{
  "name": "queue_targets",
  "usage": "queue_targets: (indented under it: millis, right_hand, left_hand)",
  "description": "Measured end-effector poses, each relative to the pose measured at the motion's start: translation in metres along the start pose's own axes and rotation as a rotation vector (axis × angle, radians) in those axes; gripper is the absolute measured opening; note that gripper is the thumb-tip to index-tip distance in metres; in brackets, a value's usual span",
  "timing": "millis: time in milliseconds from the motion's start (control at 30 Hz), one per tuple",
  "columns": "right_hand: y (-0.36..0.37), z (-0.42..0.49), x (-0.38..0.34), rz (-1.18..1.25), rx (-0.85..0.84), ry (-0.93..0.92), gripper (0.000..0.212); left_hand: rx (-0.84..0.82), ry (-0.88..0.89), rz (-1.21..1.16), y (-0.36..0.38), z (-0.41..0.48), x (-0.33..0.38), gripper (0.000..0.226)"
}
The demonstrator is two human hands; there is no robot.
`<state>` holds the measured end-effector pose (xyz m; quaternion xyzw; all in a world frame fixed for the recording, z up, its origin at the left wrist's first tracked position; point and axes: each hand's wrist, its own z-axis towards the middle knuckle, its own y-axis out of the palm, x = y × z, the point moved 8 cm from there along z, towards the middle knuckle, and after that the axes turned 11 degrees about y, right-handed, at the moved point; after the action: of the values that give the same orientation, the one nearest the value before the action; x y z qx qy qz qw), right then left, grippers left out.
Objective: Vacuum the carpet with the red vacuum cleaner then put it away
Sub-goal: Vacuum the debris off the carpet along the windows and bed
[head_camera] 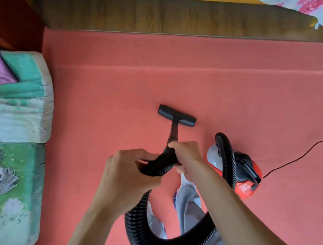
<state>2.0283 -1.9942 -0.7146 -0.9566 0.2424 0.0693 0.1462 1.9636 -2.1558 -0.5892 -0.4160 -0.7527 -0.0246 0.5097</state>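
Red vacuum cleaner [246, 178]: on red carpet [106, 76], just right of my R grip [188, 155].
L grip [130, 170]: curled round ribbed hose [154, 165].
R grip: closed round hose end nr wand.
Floor nozzle [177, 115]: flat on carpet, fwd of both grips.

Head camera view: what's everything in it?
carpet: one, salmon red, covering the floor
vacuum cleaner: one, red and black, on carpet, right
hose: one, black, cleaner to hands
floor nozzle: one, black, on carpet ahead of hands
power cord: one, black, from cleaner to right edge
bedding: one pile, green and white, left edge
wooden strip: one, brown, along top
floral cloth: one, white and pink, top right
trousers: one pair, grey, bottom centre
left grip: one, bare hand, holding hose
right grip: one, bare hand, holding hose end
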Motion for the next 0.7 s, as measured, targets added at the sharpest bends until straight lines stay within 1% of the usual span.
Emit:
queue_targets:
  millis: [100,200,300,367,467,567,700]
  right_hand:
    - [-0.003,-0.012,0.002,0.042,-0.011,-0.002,0.007]
    - [-0.005,0.000,-0.018,-0.004,0.036,-0.033,0.015]
    - [-0.006,0.017,-0.038,-0.056,0.089,-0.076,0.012]
    - [-0.003,0.027,-0.039,-0.083,0.097,-0.099,0.013]
    - [0.001,0.031,-0.020,-0.133,0.081,-0.097,0.014]
    - [0.006,0.015,0.023,-0.168,0.025,-0.023,0.009]
    - [0.015,-0.018,0.078,-0.232,-0.050,0.056,0.018]
  left_hand:
    - [-0.013,0.028,-0.002,0.004,-0.005,0.004,0.038]
    - [0.045,0.032,0.028,0.017,0.012,-0.005,0.040]
    - [0.102,0.028,0.030,0.034,0.031,-0.018,0.043]
    - [0.110,0.015,0.037,0.040,0.036,-0.026,0.042]
    - [0.089,-0.002,0.064,0.040,0.019,-0.032,0.037]
    - [0.055,-0.041,0.081,0.030,-0.018,-0.032,0.031]
    - [0.045,-0.127,0.143,0.023,-0.080,-0.041,0.030]
